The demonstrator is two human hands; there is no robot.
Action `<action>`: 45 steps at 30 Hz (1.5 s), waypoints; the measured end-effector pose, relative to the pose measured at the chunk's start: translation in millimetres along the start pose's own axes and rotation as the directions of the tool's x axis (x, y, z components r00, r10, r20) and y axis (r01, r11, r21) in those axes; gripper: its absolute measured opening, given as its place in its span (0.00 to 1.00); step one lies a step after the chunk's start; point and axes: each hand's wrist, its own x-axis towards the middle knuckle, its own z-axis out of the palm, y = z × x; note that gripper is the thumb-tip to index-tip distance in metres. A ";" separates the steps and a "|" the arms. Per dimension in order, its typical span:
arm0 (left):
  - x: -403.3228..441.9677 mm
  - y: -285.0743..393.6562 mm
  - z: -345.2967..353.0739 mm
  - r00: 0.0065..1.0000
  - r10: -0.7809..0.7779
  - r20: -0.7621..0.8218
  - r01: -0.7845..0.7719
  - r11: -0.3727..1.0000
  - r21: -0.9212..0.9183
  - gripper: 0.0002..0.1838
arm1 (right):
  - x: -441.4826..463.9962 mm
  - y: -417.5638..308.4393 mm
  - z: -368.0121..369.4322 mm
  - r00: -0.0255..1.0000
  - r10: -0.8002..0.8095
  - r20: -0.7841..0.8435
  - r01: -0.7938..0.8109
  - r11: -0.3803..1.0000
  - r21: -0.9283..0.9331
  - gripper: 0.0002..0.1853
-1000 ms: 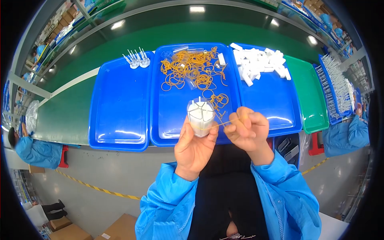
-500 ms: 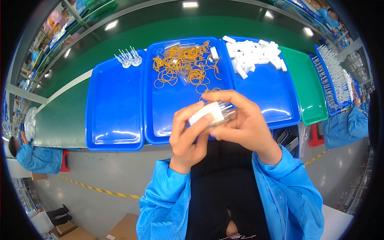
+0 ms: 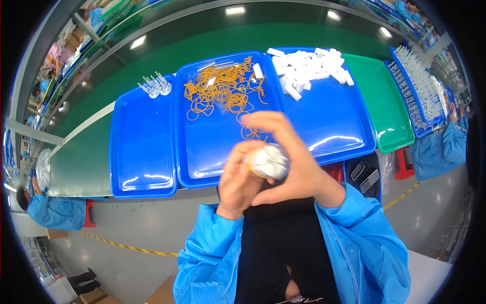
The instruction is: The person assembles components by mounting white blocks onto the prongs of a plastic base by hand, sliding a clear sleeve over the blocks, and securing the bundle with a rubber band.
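Note:
In front of my chest, my left hand is wrapped round a small white bundle, whose end points toward me. Motion blurs its surface, and part of it is hidden by the fingers. My right hand curves about the bundle with thumb and fingers spread wide apart, gripping nothing. Beyond the hands is a blue tray with a tangle of orange rubber bands and some clear plastic pieces. A few loose bands lie just past my right fingertips.
White blocks are heaped in the right blue tray. Several clear, stemmed parts stand in the left blue tray. Farther right are a green tray and a rack of thin clear parts. Co-workers sit at both sides.
The bundle has turned, so the metal rods that stuck out of it no longer show. My right fingers have come off it and spread. The view has shifted slightly.

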 end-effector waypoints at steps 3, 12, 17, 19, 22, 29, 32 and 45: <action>-1.2 -16.4 13.5 0.993 -0.052 -0.104 0.049 0.998 -0.031 0.30 | -5.0 12.3 0.4 0.998 -0.025 0.062 0.026 1.000 -0.017 0.26; 3.0 -26.8 21.2 0.980 -0.169 -0.105 0.162 0.984 -0.077 0.31 | -19.9 9.4 -13.9 0.995 0.085 -0.048 -0.084 0.996 0.022 0.15; 15.7 -24.3 40.5 0.996 -0.086 -0.009 0.080 0.869 0.488 0.36 | -8.7 -13.2 -112.4 0.956 -0.007 -0.294 -0.121 0.901 -0.417 0.22; 10.9 -15.6 34.5 0.994 -0.103 0.039 0.055 0.773 0.631 0.26 | 0.9 15.2 -178.1 0.797 0.208 -0.567 -0.440 0.844 -0.308 0.24; 13.2 -3.5 40.8 0.991 -0.115 0.068 0.020 0.635 0.772 0.20 | -0.9 99.5 -285.9 0.707 0.230 -0.669 -0.633 0.628 -0.453 0.30; 33.3 66.9 27.8 0.994 -0.095 0.052 -0.057 -0.049 0.997 0.16 | -17.7 211.0 -340.0 0.481 0.471 -0.739 -0.833 0.510 -0.216 0.22; 47.0 106.2 -0.6 0.998 0.055 -0.034 0.053 -0.395 0.917 0.16 | -11.9 227.8 -371.2 0.568 0.435 -0.698 -0.787 0.536 -0.306 0.20; 83.7 169.6 -136.4 0.823 0.471 -0.318 0.474 -0.259 0.842 0.11 | 104.0 297.3 -366.0 0.711 0.351 -0.609 -0.698 0.257 -0.668 0.33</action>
